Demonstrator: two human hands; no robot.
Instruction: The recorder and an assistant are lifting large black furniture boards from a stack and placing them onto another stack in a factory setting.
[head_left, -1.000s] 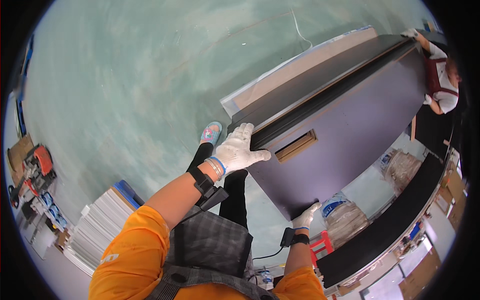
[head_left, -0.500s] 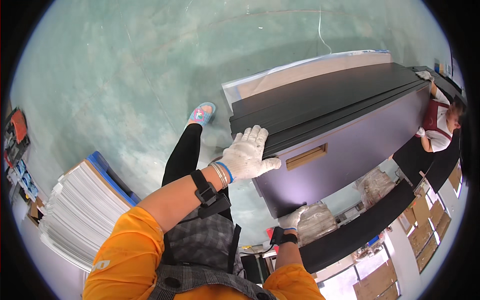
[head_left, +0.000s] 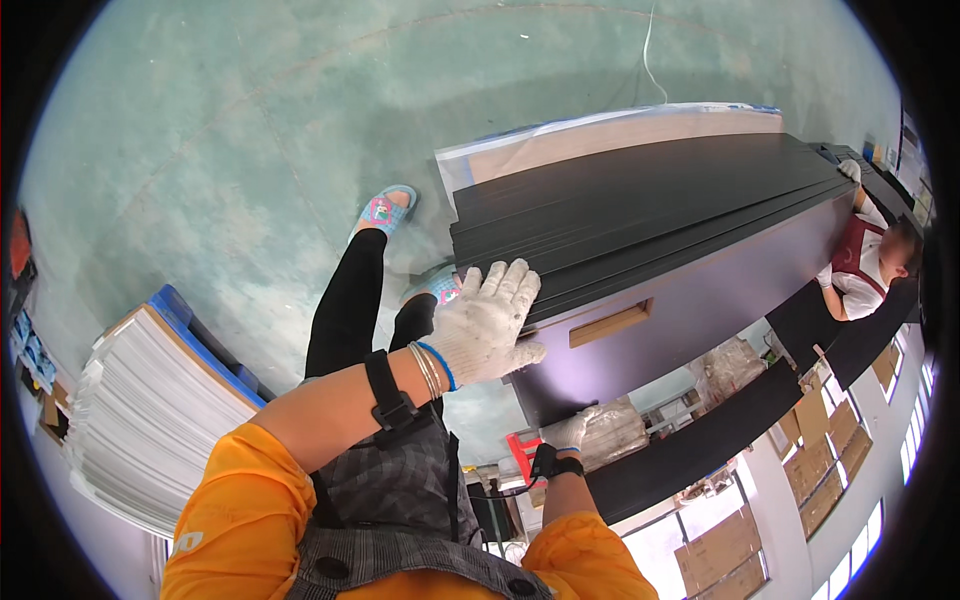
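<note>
A large dark panel [head_left: 690,300] with a rectangular cutout stands tilted against a stack of black panels [head_left: 640,190]. My left hand [head_left: 485,325], in a white knit glove, lies over the near end of the stack and panel. Its fingers are stretched out and the thumb is apart. My right hand [head_left: 568,432], also gloved, holds the panel's lower near corner; its fingertips are partly hidden there. At the far end, another person [head_left: 865,260] in a dark red apron has one gloved hand [head_left: 850,170] at the panel's top edge and the other at its lower edge.
A pale board under clear wrap [head_left: 610,130] lies beside the stack on the green floor [head_left: 250,130]. At left, a pile of white sheets [head_left: 150,420] rests by a blue pallet [head_left: 190,325]. Wrapped bundles [head_left: 612,435] and a long black surface [head_left: 690,450] are at right.
My view has shifted and my feet have moved, with a second slipper now showing beside the stack. Both hands stay on the panel, and the other person remains at the far end.
</note>
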